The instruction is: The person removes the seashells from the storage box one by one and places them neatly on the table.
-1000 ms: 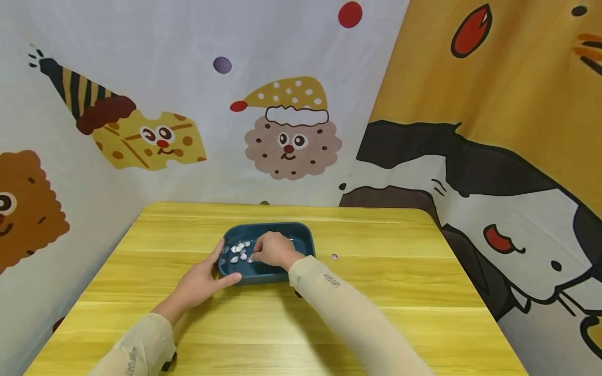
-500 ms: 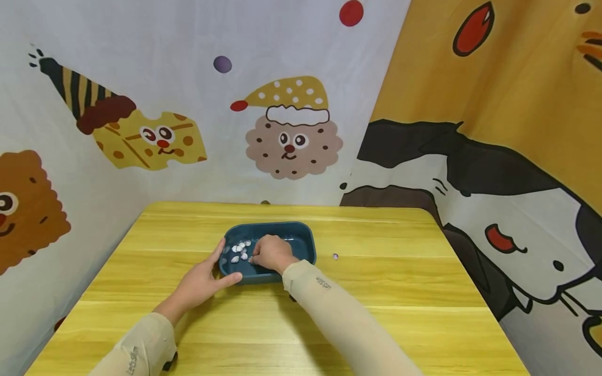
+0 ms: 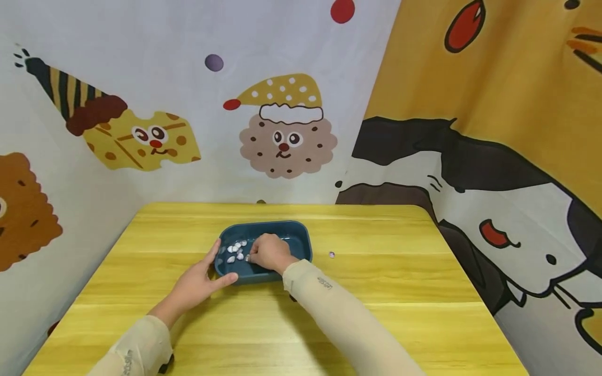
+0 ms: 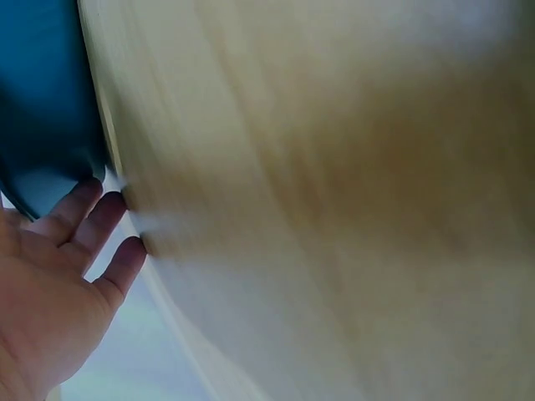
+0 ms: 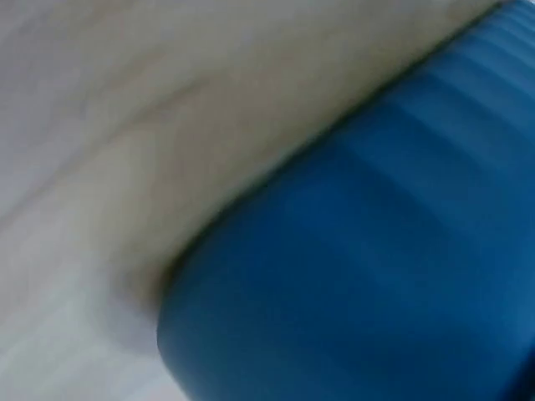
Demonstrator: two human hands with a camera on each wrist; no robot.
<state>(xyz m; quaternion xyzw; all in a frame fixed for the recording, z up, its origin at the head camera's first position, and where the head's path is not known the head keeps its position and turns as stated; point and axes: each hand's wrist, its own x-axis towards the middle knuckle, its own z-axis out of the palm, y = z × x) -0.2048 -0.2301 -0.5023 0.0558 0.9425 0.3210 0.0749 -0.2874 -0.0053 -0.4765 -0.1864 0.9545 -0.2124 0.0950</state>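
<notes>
Several small white pieces [image 3: 236, 248] lie clustered at the left end of the blue tray [image 3: 297, 245], which sits on the yellow wooden counter [image 3: 404, 292]. Your right hand [image 3: 270, 251] is inside the tray, thumb and fingertips pinching one lone white piece [image 3: 247, 258] beside that cluster. Against a second ago, this hand sits slightly nearer you, so a bit more of the tray's floor shows behind it; the cluster keeps its layout. Your left hand [image 3: 192, 284] stays at the tray's left end, fingers relaxed along the outside and thumb extended over the near rim. The printed wall cloth [image 3: 178, 42] appears farther left than before, as your head view shifts a little. A purplish bit [image 3: 332, 255] remains on the counter, right of the tray. Your left wrist view adds the palm and fingertips against the tray's outer side; your right wrist view gives only blurred blue wall and counter, without your fingers.
</notes>
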